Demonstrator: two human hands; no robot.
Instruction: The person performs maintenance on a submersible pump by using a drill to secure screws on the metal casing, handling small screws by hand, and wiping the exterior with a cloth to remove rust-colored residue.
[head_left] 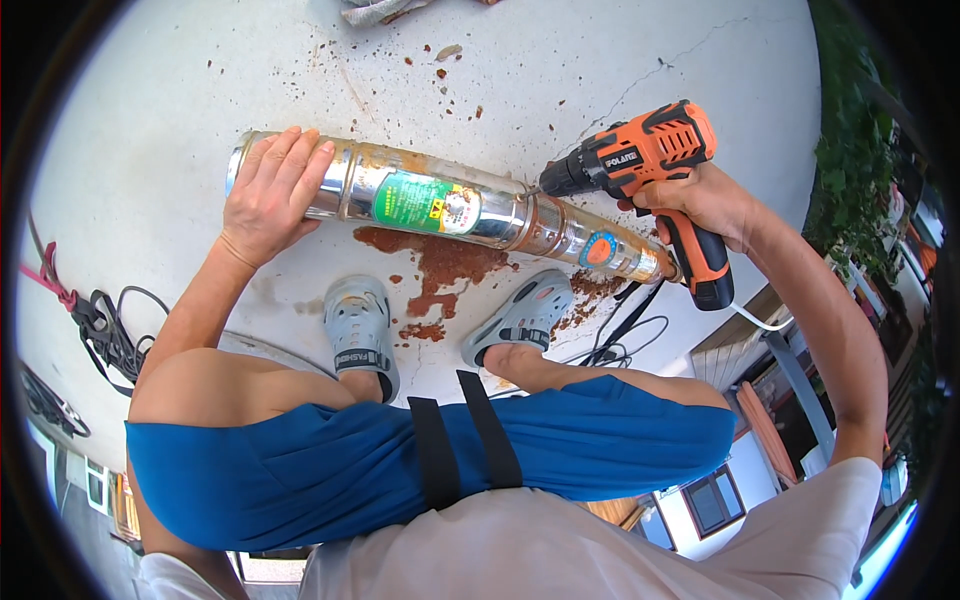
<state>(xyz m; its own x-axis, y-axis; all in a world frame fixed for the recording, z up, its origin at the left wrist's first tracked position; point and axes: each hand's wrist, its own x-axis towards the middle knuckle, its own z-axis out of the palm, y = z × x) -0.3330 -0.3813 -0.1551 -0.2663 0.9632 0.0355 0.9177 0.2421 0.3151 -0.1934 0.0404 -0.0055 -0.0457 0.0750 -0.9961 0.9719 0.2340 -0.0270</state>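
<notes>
Down on the floor (150,160), the steel cylinder (350,185) was clasped by the left hand (272,198), the orange drill (650,150) gripped in the right hand (705,205), its bit (535,190) held at the band (526,226)! Firm bracing and straight, steady pressure seemed called for.

The person in front of me grips the left end of a metal tube (499,222) with the left hand (270,195). The right hand (690,205) grasps the handle of an orange and black drill (655,150). The drill bit points left and down, its tip at the tube beside a band. The tube slants across the pale floor (150,170), above reddish-brown dirt (450,265) and two grey shoes (357,325). Black cords (108,335) lie at far left.
</notes>
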